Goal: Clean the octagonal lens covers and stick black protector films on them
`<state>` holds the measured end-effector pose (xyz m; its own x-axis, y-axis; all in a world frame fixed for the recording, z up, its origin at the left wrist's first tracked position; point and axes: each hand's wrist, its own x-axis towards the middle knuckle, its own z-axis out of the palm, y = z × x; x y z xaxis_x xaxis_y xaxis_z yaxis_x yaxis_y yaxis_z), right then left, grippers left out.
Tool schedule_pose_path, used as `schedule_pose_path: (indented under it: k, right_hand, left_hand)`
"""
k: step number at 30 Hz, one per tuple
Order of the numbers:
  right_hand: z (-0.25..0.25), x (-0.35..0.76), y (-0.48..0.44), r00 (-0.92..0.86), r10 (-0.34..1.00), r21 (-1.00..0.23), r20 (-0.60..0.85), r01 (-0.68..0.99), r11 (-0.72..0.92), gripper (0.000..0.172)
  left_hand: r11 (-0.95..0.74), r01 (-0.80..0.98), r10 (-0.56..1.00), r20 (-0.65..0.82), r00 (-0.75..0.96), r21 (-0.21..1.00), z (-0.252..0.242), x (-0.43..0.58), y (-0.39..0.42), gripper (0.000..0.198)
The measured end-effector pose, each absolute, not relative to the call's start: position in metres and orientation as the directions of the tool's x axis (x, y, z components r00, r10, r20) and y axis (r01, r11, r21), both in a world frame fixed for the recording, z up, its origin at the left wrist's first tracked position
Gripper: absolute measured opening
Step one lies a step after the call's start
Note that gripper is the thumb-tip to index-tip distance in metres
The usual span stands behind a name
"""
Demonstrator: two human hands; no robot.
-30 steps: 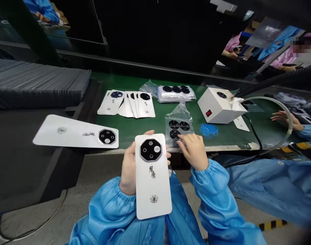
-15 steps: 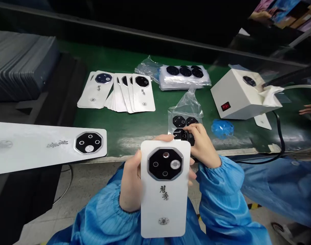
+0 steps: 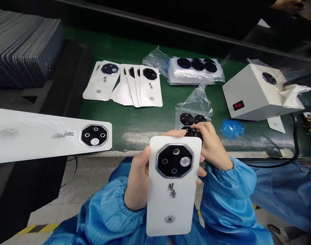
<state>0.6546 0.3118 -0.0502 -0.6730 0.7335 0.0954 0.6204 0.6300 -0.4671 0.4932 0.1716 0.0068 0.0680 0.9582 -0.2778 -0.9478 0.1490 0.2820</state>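
White cover (image 3: pixel 172 190) clamped in left hand (image 3: pixel 136 180).
Right hand (image 3: pixel 213 144) pinches a lens piece (image 3: pixel 189 130) by the tabletop (image 3: pixel 135 126) edge; a loose grip could drop it.

My right fingers (image 3: pixel 201 127) rest on the bag (image 3: pixel 195 107) on the surface (image 3: pixel 145 122); covers (image 3: pixel 124 85) lie behind-left of them, the box (image 3: pixel 254 95) to their right.

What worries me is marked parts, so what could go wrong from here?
1. The left hand alone holds the white back cover beyond the table edge; it might slip and drop.
2. Bare fingers of the right hand rest on black lens pieces in the clear bag; smudges seem likely.
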Motion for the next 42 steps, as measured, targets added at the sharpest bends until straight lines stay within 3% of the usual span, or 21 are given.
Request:
schedule_pose_path:
  k: [5, 10, 18, 25, 42]
  right_hand:
    - [-0.049, 0.653, 0.312, -0.655, 0.752, -0.482, 0.073, 0.637, 0.602, 0.035]
    - [-0.045, 0.652, 0.311, -0.655, 0.753, -0.471, 0.063, 0.646, 0.601, 0.033]
    - [-0.045, 0.654, 0.316, -0.677, 0.73, -0.5, 0.098, 0.6, 0.624, 0.024]
    - [-0.043, 0.652, 0.316, -0.656, 0.748, -0.512, 0.102, 0.61, 0.604, 0.021]
    - [-0.043, 0.651, 0.312, -0.639, 0.762, -0.517, 0.11, 0.618, 0.593, 0.02]
  left_hand:
    - [0.124, -0.958, 0.981, -0.179, 0.078, 0.257, 0.006, 0.491, 0.172, 0.038]
    - [0.095, -0.965, 0.992, -0.102, 0.072, 0.244, 0.01, 0.49, 0.172, 0.037]
    - [0.095, -0.966, 0.987, -0.152, 0.059, 0.239, 0.02, 0.492, 0.167, 0.034]
    - [0.126, -0.956, 0.967, -0.248, 0.059, 0.264, 0.028, 0.495, 0.165, 0.047]
    - [0.113, -0.957, 0.982, -0.179, 0.065, 0.268, 0.027, 0.496, 0.162, 0.046]
